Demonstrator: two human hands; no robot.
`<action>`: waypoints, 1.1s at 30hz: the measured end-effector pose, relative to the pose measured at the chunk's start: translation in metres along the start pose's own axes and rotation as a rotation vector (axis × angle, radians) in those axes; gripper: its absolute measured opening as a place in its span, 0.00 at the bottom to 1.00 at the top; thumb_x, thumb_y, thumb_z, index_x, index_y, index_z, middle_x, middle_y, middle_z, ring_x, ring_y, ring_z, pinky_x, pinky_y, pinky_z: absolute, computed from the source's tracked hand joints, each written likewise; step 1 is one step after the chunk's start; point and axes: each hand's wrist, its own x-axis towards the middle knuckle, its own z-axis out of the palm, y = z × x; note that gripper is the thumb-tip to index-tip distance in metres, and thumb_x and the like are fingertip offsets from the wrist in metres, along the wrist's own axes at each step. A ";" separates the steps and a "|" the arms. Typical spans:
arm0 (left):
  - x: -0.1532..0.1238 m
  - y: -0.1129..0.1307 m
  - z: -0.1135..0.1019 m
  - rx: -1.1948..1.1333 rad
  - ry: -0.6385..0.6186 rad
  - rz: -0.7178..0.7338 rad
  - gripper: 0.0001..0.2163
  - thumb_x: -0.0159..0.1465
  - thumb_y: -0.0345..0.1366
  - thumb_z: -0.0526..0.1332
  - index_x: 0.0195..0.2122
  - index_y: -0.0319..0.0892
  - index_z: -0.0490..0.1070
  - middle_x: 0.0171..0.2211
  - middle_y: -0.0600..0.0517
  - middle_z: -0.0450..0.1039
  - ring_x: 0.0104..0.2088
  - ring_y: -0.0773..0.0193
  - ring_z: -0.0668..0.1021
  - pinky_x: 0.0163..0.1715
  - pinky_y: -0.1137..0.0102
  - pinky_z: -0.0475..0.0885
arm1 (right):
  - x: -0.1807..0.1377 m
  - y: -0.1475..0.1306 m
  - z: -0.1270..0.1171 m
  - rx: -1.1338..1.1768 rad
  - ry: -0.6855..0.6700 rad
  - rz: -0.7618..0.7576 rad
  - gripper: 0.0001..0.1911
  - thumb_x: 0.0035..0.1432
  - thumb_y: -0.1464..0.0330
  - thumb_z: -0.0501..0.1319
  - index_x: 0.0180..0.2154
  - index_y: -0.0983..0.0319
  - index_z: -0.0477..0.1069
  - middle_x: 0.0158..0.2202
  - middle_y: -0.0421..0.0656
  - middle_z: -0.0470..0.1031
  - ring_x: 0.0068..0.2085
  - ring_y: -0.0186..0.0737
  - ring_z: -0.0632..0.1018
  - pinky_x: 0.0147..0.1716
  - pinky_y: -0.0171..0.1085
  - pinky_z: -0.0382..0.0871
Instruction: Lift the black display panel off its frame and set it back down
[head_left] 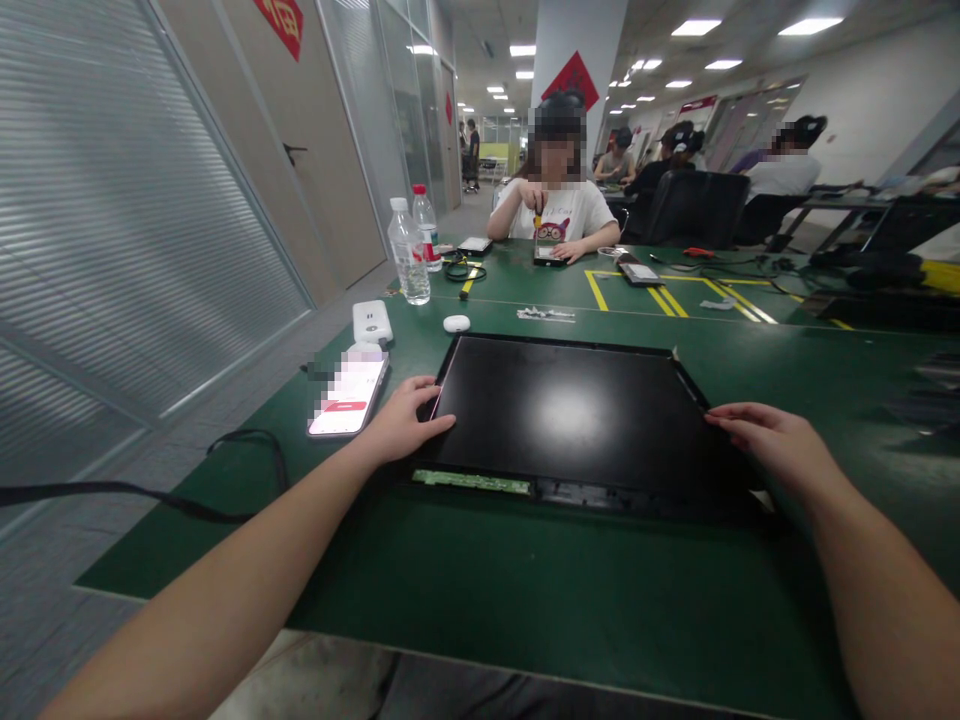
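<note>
A flat black display panel (570, 415) lies on the green table (525, 590) in front of me, with a strip of green circuit board along its near edge. My left hand (407, 420) rests on the panel's left edge, fingers curled over it. My right hand (772, 445) lies on the panel's right edge, fingers stretched flat along it. Neither hand lifts the panel off the table.
Left of the panel lie a lit phone (349, 400), a white power bank (373, 321) and a small white case (456, 323). Two water bottles (409, 252) stand farther back. A black cable (180, 500) hangs off the table's left edge. A person (556, 205) sits working opposite.
</note>
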 end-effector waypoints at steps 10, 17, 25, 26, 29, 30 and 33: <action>0.000 0.001 -0.001 -0.011 -0.003 0.008 0.29 0.58 0.53 0.63 0.55 0.39 0.74 0.62 0.40 0.63 0.63 0.43 0.67 0.66 0.55 0.59 | 0.000 0.002 0.000 0.040 -0.009 0.031 0.14 0.42 0.63 0.64 0.33 0.59 0.79 0.38 0.47 0.82 0.36 0.42 0.74 0.36 0.41 0.67; -0.001 0.003 0.000 0.018 0.012 0.013 0.27 0.58 0.52 0.63 0.54 0.41 0.74 0.62 0.41 0.64 0.63 0.43 0.67 0.65 0.53 0.59 | 0.002 0.005 0.000 -0.144 0.006 0.000 0.14 0.45 0.62 0.62 0.34 0.58 0.79 0.39 0.45 0.82 0.39 0.44 0.76 0.40 0.43 0.65; -0.006 0.013 -0.007 0.060 -0.031 0.049 0.33 0.60 0.52 0.62 0.64 0.40 0.65 0.67 0.38 0.60 0.66 0.41 0.64 0.65 0.50 0.58 | -0.003 -0.001 0.000 -0.267 0.026 -0.059 0.15 0.46 0.60 0.61 0.35 0.57 0.79 0.38 0.45 0.82 0.39 0.47 0.76 0.40 0.43 0.65; -0.007 0.013 -0.009 0.069 -0.054 0.060 0.34 0.60 0.53 0.63 0.64 0.40 0.66 0.68 0.38 0.58 0.67 0.41 0.63 0.65 0.49 0.58 | -0.003 -0.001 0.000 -0.273 0.025 -0.059 0.15 0.46 0.60 0.61 0.35 0.57 0.79 0.38 0.45 0.82 0.39 0.47 0.77 0.40 0.44 0.65; -0.010 0.011 -0.016 0.100 -0.136 0.126 0.35 0.58 0.55 0.65 0.63 0.42 0.67 0.69 0.39 0.57 0.67 0.41 0.61 0.65 0.49 0.58 | -0.002 -0.001 0.000 -0.289 0.029 -0.066 0.15 0.46 0.59 0.61 0.34 0.57 0.80 0.37 0.45 0.82 0.39 0.48 0.77 0.40 0.44 0.65; -0.011 0.010 -0.018 0.105 -0.165 0.148 0.35 0.58 0.55 0.65 0.63 0.44 0.68 0.69 0.40 0.58 0.67 0.42 0.62 0.65 0.50 0.58 | -0.002 -0.001 0.000 -0.293 0.030 -0.067 0.15 0.46 0.59 0.61 0.34 0.57 0.80 0.37 0.45 0.82 0.40 0.49 0.77 0.40 0.44 0.65; -0.013 0.009 -0.025 0.091 -0.237 0.192 0.36 0.55 0.53 0.69 0.64 0.49 0.67 0.68 0.44 0.60 0.67 0.43 0.62 0.64 0.50 0.59 | -0.002 -0.002 -0.001 -0.294 0.026 -0.070 0.15 0.46 0.59 0.61 0.34 0.57 0.80 0.37 0.45 0.82 0.40 0.49 0.77 0.41 0.44 0.65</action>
